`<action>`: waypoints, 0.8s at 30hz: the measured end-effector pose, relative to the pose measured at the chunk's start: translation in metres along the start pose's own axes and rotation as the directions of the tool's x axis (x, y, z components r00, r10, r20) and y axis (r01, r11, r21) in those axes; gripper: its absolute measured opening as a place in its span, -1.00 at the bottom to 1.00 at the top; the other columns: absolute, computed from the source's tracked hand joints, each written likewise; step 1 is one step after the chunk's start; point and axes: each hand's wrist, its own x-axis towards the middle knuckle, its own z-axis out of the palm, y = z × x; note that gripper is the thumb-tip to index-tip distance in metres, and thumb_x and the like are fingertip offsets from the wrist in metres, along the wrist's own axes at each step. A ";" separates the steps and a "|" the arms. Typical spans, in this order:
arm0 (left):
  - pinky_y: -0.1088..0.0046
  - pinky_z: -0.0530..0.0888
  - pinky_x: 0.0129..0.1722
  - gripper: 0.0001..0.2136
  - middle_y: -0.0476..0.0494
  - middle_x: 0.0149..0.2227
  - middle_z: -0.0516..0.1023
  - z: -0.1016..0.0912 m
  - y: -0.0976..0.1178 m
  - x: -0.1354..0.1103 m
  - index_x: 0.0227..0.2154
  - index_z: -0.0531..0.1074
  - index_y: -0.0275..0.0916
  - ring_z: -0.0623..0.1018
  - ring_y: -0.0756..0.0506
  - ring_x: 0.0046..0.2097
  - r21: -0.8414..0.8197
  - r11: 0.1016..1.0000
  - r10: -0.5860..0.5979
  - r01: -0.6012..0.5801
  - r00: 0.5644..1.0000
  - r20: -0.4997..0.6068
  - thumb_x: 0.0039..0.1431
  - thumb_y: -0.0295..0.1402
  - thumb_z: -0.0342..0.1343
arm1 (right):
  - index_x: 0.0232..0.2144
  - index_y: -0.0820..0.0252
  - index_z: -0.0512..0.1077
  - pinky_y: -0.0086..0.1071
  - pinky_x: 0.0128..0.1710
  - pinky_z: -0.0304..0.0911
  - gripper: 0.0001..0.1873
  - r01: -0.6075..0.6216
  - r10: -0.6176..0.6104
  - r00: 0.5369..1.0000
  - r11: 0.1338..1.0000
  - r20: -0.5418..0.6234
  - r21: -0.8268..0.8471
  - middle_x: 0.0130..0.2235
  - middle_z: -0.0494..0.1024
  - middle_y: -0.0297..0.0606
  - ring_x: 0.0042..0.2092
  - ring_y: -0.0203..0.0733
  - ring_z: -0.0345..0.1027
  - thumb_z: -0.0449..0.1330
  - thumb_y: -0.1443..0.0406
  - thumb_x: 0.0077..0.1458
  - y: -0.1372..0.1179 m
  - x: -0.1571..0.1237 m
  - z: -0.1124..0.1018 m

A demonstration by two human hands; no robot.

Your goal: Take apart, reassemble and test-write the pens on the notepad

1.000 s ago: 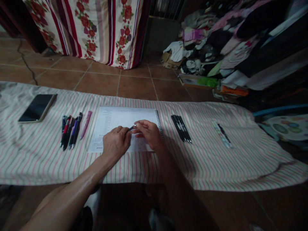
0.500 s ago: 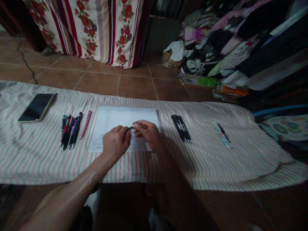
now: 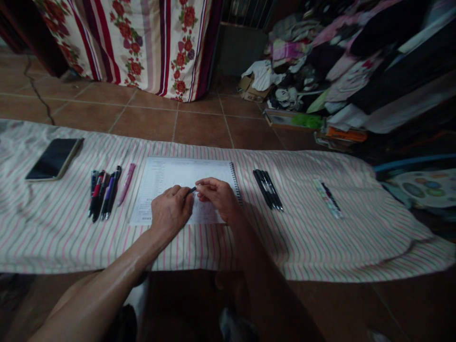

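Observation:
My left hand (image 3: pixel 171 205) is closed around a dark pen (image 3: pixel 192 189), whose end sticks out past the thumb and forefinger. The fingertips of my right hand (image 3: pixel 218 195) pinch that protruding end. Both hands are over a spiral-bound notebook (image 3: pixel 149 183) with a printed, ruled page. Left of the notebook lies a pink pen (image 3: pixel 127 185), and beside it a bunch of several pens (image 3: pixel 103 194) in black, red and purple. To the right, several black pens (image 3: pixel 268 190) lie side by side. Most of the held pen is hidden in my left hand.
A striped cloth (image 3: pixel 313 247) covers the long table. A phone (image 3: pixel 54 159) lies at the far left; a slim dark pen-like item with a pale strip (image 3: pixel 328 199) is at the right. Beyond are a tiled floor (image 3: pixel 142 116), a floral curtain (image 3: pixel 149 47) and piled clothes (image 3: pixel 320 61).
Hardly anything differs. Both hands keep their grip on the pen over the notebook, and the pale tip at my right fingertips shows a little less; the view has shifted very slightly.

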 end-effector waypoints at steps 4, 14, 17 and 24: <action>0.42 0.20 -0.46 -0.77 -0.06 -0.41 0.51 0.001 -0.001 -0.001 -0.29 0.50 -0.20 0.47 -0.07 -0.37 -0.013 1.000 0.012 -0.012 1.000 -0.023 0.23 -0.28 -0.06 | -0.45 0.25 0.49 -0.46 -0.46 0.31 -0.78 -0.019 0.019 1.000 1.000 -0.004 0.011 -0.55 0.47 -0.40 -0.51 -0.39 0.33 0.35 0.27 -0.22 -0.001 0.000 0.001; 0.42 0.23 -0.45 -0.79 -0.06 -0.40 0.51 0.001 0.000 0.001 -0.29 0.50 -0.21 0.47 -0.07 -0.37 -0.009 1.000 0.012 -0.013 0.998 -0.056 0.23 -0.30 -0.02 | -0.46 0.26 0.49 -0.48 -0.49 0.31 -0.79 -0.046 0.046 0.999 0.999 0.004 0.011 -0.52 0.49 -0.37 -0.47 -0.37 0.37 0.34 0.25 -0.18 -0.005 -0.002 0.003; 0.42 0.22 -0.49 -0.78 -0.06 -0.38 0.52 0.001 0.001 0.000 -0.28 0.50 -0.20 0.48 -0.06 -0.40 -0.008 1.000 0.002 -0.003 0.999 -0.045 0.25 -0.28 -0.05 | -0.46 0.25 0.47 -0.47 -0.48 0.32 -0.77 -0.051 0.050 0.999 0.998 0.022 0.025 -0.51 0.50 -0.36 -0.47 -0.35 0.39 0.35 0.22 -0.19 -0.004 -0.002 0.003; 0.43 0.26 -0.51 -0.78 -0.06 -0.33 0.50 0.001 0.000 0.002 -0.25 0.47 -0.20 0.48 -0.05 -0.41 -0.055 0.998 -0.019 0.017 0.999 -0.032 0.27 -0.28 -0.07 | -0.46 0.25 0.45 -0.44 -0.44 0.33 -0.69 -0.017 0.016 0.999 0.999 0.032 0.049 -0.52 0.50 -0.36 -0.46 -0.34 0.40 0.38 0.16 -0.23 -0.002 -0.002 0.004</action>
